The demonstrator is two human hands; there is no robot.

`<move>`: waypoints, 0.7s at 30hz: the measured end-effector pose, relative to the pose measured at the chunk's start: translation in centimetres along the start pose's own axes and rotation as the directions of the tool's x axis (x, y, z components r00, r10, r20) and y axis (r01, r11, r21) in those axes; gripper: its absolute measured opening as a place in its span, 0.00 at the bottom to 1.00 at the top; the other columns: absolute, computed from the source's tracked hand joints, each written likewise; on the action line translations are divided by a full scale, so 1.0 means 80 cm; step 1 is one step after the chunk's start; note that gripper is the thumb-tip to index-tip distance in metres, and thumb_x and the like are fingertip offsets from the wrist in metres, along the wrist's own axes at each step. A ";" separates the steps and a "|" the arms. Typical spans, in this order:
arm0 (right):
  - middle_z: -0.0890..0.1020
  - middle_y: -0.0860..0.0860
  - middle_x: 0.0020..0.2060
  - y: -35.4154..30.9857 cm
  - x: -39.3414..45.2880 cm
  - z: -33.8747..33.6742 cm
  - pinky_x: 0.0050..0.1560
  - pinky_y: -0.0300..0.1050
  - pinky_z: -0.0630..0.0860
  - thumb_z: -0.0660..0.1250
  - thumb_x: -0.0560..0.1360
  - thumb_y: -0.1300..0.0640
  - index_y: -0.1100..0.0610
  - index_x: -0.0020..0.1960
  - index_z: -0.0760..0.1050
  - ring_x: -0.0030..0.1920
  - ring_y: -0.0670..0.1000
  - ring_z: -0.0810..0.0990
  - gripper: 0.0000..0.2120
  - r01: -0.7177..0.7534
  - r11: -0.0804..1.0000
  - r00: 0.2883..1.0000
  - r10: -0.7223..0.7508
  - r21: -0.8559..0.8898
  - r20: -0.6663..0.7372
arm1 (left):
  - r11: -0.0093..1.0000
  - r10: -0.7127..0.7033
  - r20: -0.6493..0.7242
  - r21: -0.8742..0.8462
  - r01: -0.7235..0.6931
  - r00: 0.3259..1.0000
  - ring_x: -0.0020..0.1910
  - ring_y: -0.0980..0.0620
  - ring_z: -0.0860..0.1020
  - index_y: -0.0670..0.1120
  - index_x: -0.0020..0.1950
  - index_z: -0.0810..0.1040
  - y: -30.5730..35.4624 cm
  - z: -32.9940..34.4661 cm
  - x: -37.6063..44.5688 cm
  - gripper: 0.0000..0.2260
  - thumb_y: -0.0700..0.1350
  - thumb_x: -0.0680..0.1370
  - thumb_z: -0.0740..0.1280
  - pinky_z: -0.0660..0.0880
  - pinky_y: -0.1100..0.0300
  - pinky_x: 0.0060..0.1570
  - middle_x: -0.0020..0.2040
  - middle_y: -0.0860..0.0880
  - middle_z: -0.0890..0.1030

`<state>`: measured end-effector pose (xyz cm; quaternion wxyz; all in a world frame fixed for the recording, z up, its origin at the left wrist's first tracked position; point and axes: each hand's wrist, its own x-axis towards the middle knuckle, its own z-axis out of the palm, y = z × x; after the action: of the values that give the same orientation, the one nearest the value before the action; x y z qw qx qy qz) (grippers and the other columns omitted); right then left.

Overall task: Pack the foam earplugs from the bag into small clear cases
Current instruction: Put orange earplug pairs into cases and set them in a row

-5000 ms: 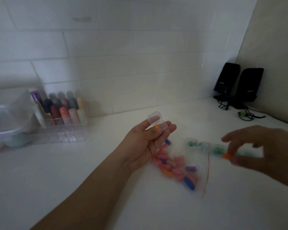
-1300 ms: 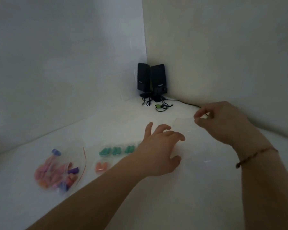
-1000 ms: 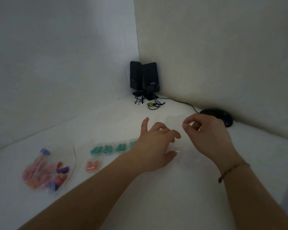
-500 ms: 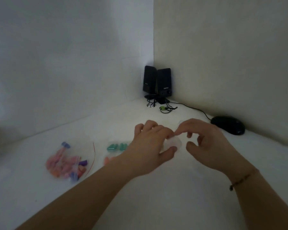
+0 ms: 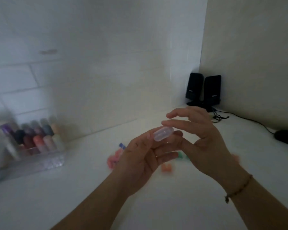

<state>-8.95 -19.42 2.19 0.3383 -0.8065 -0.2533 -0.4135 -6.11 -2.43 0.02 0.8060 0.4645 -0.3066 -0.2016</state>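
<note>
Small clear case (image 5: 163,133), closed as far as the blur shows, is held up above the white tabletop (image 5: 56,196) between both hands. Left hand (image 5: 143,161) grips it from below with curled fingers. Right hand (image 5: 203,138) pinches its far end between thumb and forefinger, other fingers spread; a beaded bracelet (image 5: 238,190) circles that wrist. Beneath the hands lie blurred foam earplugs: pink ones (image 5: 113,159), an orange pair (image 5: 167,168), green ones (image 5: 179,154). At left stands a clear organizer (image 5: 40,161) of coloured bottles. Two black speakers (image 5: 203,90) sit in the corner, a dark mouse (image 5: 286,138) at right.
</note>
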 end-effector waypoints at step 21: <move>0.84 0.41 0.47 -0.017 -0.036 0.010 0.43 0.30 0.74 0.67 0.73 0.52 0.55 0.45 0.81 0.41 0.36 0.79 0.07 -0.056 0.988 0.998 0.050 -0.146 -0.048 | 0.981 -0.079 -0.170 -0.190 0.046 0.982 0.50 0.42 0.83 0.37 0.54 0.74 -0.026 -0.006 -0.008 0.29 0.52 0.63 0.80 0.79 0.53 0.50 0.54 0.35 0.82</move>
<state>-10.95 -18.30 -0.12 0.2943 -0.8262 -0.1930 -0.4398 -6.32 -2.79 -2.17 0.8630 0.4127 -0.1992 -0.2126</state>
